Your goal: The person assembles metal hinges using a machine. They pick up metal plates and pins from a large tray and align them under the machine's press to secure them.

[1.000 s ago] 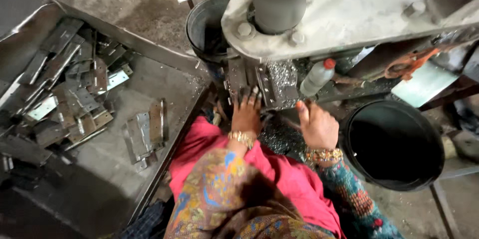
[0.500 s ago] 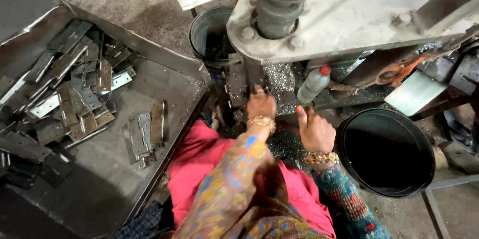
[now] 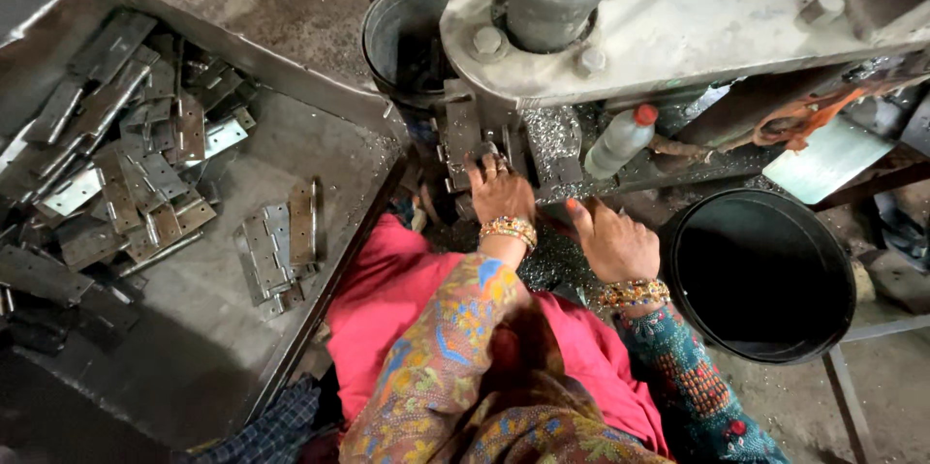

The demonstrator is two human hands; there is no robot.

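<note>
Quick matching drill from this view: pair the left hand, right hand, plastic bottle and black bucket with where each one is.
Things:
1. left hand
2. right hand
3. bottle
4. black bucket

Places:
A. on the floor, right of the person
B. up at the die under the press, fingers on the metal part
C. leaning on the press bed, red cap up
D. resting on the chip-strewn ledge, holding nothing that shows

Pairs: 1-B, 2-D, 3-C, 4-A
</note>
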